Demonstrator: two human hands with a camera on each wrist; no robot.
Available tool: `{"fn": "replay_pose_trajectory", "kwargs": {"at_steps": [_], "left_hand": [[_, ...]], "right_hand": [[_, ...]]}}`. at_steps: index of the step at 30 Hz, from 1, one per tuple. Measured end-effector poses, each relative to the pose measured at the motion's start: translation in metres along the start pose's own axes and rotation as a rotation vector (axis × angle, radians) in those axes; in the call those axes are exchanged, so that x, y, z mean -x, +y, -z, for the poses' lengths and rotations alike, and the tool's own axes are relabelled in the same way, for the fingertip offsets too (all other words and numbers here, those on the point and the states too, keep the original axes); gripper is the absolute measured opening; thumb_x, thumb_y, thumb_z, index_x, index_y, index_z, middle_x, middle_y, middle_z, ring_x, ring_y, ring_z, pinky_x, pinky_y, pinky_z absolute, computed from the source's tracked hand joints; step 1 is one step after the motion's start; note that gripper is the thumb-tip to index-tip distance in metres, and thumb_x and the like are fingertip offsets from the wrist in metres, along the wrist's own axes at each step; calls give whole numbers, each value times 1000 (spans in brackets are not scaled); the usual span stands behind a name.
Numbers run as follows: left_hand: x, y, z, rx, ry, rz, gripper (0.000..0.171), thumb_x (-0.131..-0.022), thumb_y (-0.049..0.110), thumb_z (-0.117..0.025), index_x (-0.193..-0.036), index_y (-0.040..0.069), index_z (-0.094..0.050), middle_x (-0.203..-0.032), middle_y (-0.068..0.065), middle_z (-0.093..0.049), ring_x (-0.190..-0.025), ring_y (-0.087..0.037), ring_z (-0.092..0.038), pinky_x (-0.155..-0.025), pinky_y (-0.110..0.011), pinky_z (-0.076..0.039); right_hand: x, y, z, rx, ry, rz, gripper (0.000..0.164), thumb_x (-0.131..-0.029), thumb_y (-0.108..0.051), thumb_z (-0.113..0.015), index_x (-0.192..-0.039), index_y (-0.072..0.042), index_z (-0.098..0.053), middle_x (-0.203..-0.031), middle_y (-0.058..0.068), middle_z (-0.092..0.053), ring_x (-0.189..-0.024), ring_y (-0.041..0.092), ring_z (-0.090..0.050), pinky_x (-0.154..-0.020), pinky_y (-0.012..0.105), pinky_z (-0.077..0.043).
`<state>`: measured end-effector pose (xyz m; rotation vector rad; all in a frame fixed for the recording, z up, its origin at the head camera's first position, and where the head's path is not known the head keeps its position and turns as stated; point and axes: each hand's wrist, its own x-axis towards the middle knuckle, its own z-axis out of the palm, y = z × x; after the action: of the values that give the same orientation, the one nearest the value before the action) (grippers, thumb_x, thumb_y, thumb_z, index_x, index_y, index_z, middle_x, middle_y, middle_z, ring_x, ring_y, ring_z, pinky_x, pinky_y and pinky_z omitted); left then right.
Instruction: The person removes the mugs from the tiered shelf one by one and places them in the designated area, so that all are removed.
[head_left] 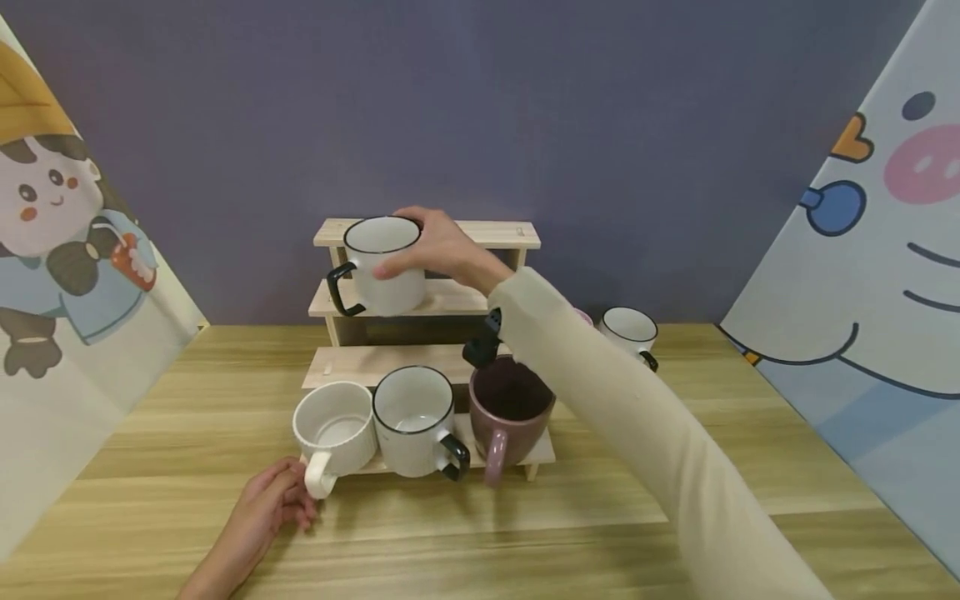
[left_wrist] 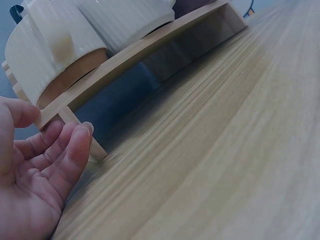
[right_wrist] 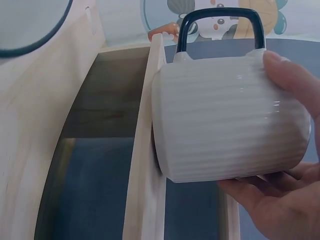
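My right hand [head_left: 450, 248] grips a white ribbed mug [head_left: 386, 283] with a black rim and black handle, thumb on the near side. The mug is upright at the second-highest board of a stepped wooden rack [head_left: 382, 362], its base against that board in the right wrist view [right_wrist: 230, 120]. My left hand [head_left: 262, 508] pinches the rack's front left corner, thumb at the board's end and fingers curled by the leg [left_wrist: 82, 132]. Along the lowest board stand a cream mug [head_left: 337, 454], a black-rimmed white mug [head_left: 412, 454] and a mauve mug [head_left: 517, 433].
Right of the rack, another black-rimmed white mug [head_left: 630, 325] stands on the wood-grain table [head_left: 600, 550]. Beside it a pink rim [head_left: 584, 317] shows, mostly hidden by my right sleeve [head_left: 637, 417]. A dark wall [head_left: 480, 108] rises behind, with cartoon-printed panels on both sides.
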<state>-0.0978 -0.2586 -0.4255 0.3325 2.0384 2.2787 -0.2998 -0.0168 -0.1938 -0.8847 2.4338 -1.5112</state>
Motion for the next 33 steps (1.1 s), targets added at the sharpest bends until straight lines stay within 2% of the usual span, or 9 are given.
{"fn": "replay_pose_trajectory", "kwargs": {"at_steps": [7,13,25,33], "left_hand": [[-2,-3,1,21,-20,-27,33,-104,7,-27,-96,18,-57,-77,4,-63,-65,-8,-61,-55,-22,-54],[-2,-4,4,25,-45,-23,34,-104,6,-26,-96,19,-57,-77,4,-64,-67,-7,-61,-56,-22,-54],[-4,-2,0,-9,24,5,31,-103,8,-30,-94,17,-58,-74,1,-65,-63,-7,-61,-53,-22,-54],[-4,-1,-2,-15,4,-18,32,-104,10,-30,-93,19,-58,-75,3,-64,-64,-7,-61,-54,-23,-55]], "right_hand": [[11,2,15,19,22,-21,79,-66,-18,-87,-134,-14,-48,-119,5,-61,-103,18,-60,-89,33,-52],[21,4,28,9,51,-39,80,-65,-15,-87,-135,-14,-48,-120,6,-61,-105,19,-59,-92,34,-51],[38,10,60,49,99,-70,80,-65,-15,-87,-135,-14,-49,-121,7,-61,-107,20,-59,-93,35,-50],[49,13,74,32,113,-67,79,-65,-12,-86,-135,-12,-48,-121,9,-61,-106,21,-59,-94,36,-50]]}}
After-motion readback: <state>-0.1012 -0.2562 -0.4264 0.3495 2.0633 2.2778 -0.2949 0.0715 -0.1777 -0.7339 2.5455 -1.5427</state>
